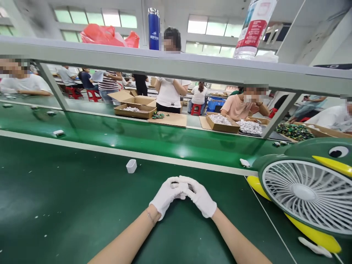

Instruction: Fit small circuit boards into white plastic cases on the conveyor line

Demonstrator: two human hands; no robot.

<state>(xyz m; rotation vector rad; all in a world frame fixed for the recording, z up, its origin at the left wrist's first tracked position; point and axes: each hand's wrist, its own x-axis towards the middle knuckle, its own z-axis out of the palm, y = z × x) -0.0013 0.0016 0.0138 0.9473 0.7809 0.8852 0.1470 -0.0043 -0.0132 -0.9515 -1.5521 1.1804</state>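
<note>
White gloves cover our left hand (pixel 165 198) and right hand (pixel 200 200), fingers curled closed against each other on the dark green bench (pixel 68 205); anything pinched between them is hidden. A small white plastic cup (pixel 131 165) stands near, up-left, just before the conveyor belt (pixel 137 135). A green bird-shaped fan (pixel 308 194) stands to our right.

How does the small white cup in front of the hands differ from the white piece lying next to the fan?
The white cup stands upright, open at the top; the white piece lies low and flat. The cup sits on the dark table; the piece sits at the edge of the brighter belt. Both are small and white.
</note>
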